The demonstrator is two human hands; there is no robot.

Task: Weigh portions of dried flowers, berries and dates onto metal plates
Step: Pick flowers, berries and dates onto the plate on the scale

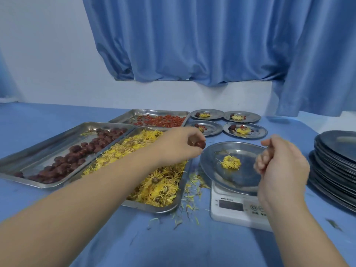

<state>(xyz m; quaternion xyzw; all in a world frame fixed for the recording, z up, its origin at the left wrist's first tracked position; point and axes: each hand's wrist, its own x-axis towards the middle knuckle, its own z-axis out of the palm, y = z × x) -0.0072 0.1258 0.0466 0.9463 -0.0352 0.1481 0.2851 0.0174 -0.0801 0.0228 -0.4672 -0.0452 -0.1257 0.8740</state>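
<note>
Left hand [179, 145]: pinches one dark red date [200, 144] at its fingertips, just above the left rim of the metal plate [215, 160].
Plate: on the white scale [231, 205] near the table's [115, 237] front edge; holds one dried yellow flower [230, 162].
Right hand [283, 164]: fingers curled over the plate's right side; blurred, grip unclear.
Left half: trays of dates [44, 151], flowers [154, 210], berries [123, 117].
Far edge: four filled plates [256, 134].
Right edge: stacked plates [335, 166].
</note>
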